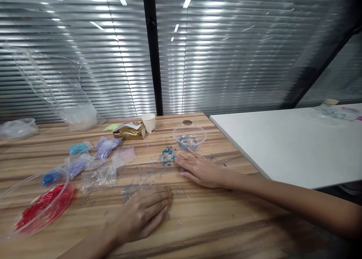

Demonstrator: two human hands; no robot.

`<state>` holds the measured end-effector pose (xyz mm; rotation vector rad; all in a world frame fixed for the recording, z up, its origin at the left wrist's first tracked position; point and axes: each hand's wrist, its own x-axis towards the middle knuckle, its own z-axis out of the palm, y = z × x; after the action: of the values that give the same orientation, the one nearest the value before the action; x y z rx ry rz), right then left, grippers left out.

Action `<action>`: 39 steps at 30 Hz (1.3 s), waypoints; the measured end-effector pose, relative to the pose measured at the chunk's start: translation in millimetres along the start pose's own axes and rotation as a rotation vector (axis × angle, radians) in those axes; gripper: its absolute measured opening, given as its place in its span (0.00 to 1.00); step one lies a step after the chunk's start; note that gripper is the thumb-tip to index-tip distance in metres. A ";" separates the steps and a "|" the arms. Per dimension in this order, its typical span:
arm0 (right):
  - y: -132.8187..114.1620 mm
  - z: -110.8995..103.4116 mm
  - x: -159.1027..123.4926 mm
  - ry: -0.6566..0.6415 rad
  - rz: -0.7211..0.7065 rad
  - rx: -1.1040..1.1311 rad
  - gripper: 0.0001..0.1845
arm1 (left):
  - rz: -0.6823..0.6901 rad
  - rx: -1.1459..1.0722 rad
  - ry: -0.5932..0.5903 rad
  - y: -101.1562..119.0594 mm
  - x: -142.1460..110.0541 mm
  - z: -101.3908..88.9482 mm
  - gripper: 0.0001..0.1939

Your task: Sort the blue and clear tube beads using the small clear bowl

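My right hand [202,170] rests on the wooden table with its fingers stretched out and a little apart. Its fingertips are beside a small pile of blue tube beads [168,156] and just in front of a clear round bowl [204,135] with blue beads in its bottom. Palm down, my left hand [148,210] lies nearer to me, fingers side by side; its underside is hidden. Clear tube beads [145,176] are scattered between the hands, and a patch of greyish beads [130,191] lies by my left knuckles. I see nothing held in either hand.
A clear bowl of red beads [45,206] stands at the left. Several bead bags [106,147], a gold packet [128,131] and a paper cup [149,122] are farther back. A large clear plastic bag [79,115] stands behind. A white table [296,146] adjoins at right.
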<state>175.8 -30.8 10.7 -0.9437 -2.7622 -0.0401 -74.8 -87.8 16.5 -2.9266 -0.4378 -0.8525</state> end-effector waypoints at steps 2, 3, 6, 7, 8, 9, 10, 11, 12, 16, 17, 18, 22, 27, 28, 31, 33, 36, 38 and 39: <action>3.6 1.2 2.9 -0.025 0.010 0.012 0.26 | -0.003 0.000 -0.008 0.5 -0.5 0.2 0.14; 4.3 1.5 4.7 -0.032 0.011 0.021 0.27 | -0.004 0.004 -0.013 0.5 -1.0 0.2 0.14; 1.8 0.2 8.6 -0.024 0.016 0.062 0.27 | -0.010 0.030 -0.050 -1.3 -2.9 -0.7 0.15; 0.1 -1.2 8.8 -0.012 0.035 0.076 0.26 | -0.021 0.050 -0.069 -2.9 -3.5 -1.3 0.15; -1.8 -3.1 8.2 0.003 0.065 0.090 0.26 | -0.038 0.074 -0.085 -5.2 -4.0 -2.1 0.16; -3.6 -5.4 6.6 0.020 0.101 0.104 0.26 | -0.060 0.101 -0.104 -7.9 -4.4 -3.0 0.17; -5.2 -8.1 3.9 0.035 0.138 0.118 0.26 | -0.089 0.128 -0.128 -11.0 -4.6 -4.3 0.18; -6.6 -11.1 0.0 0.045 0.173 0.128 0.25 | -0.122 0.153 -0.160 -14.3 -4.7 -5.7 0.20; -7.7 -14.1 -5.2 0.049 0.206 0.133 0.25 | -0.154 0.171 -0.198 -17.5 -4.7 -7.2 0.23; -12.5 -22.3 -41.9 0.048 0.309 0.059 0.25 | -0.242 0.184 -0.353 -26.9 -4.3 -11.7 0.30; -14.8 -22.2 -54.8 0.058 0.320 0.025 0.25 | -0.247 0.175 -0.381 -28.3 -4.3 -11.7 0.30; -17.9 -20.9 -68.5 0.078 0.328 -0.006 0.26 | -0.249 0.165 -0.405 -29.5 -4.2 -11.1 0.30; -37.9 -5.7 -117.9 0.174 0.375 -0.085 0.29 | -0.250 0.149 -0.454 -34.5 -4.2 -5.0 0.32; -58.2 11.8 -133.0 0.268 0.521 0.020 0.35 | -0.155 0.143 -0.389 -23.8 -1.7 -1.6 0.32; -59.6 13.0 -131.3 0.275 0.511 0.068 0.33 | -0.098 0.121 -0.372 -16.4 -0.5 -2.5 0.32; -60.7 14.8 -126.6 0.346 0.550 0.191 0.29 | 0.074 0.008 -0.405 11.1 4.8 -5.9 0.31; -60.1 16.7 -126.2 0.414 0.631 0.237 0.28 | 0.072 -0.035 -0.471 26.2 8.9 -6.7 0.32; -57.8 20.7 -128.1 0.452 0.692 0.281 0.28 | -0.049 -0.059 -0.503 34.9 14.3 -4.7 0.32; -54.6 22.7 -128.6 0.437 0.681 0.293 0.28 | -0.119 -0.068 -0.498 32.6 17.2 -1.8 0.33; -52.4 23.4 -128.3 0.423 0.669 0.293 0.27 | -0.140 -0.071 -0.502 30.1 18.4 0.1 0.33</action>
<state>237.9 -147.2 -37.7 -1.5060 -1.9024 0.2376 -51.3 -112.0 26.9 -3.1881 -0.6556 -0.1255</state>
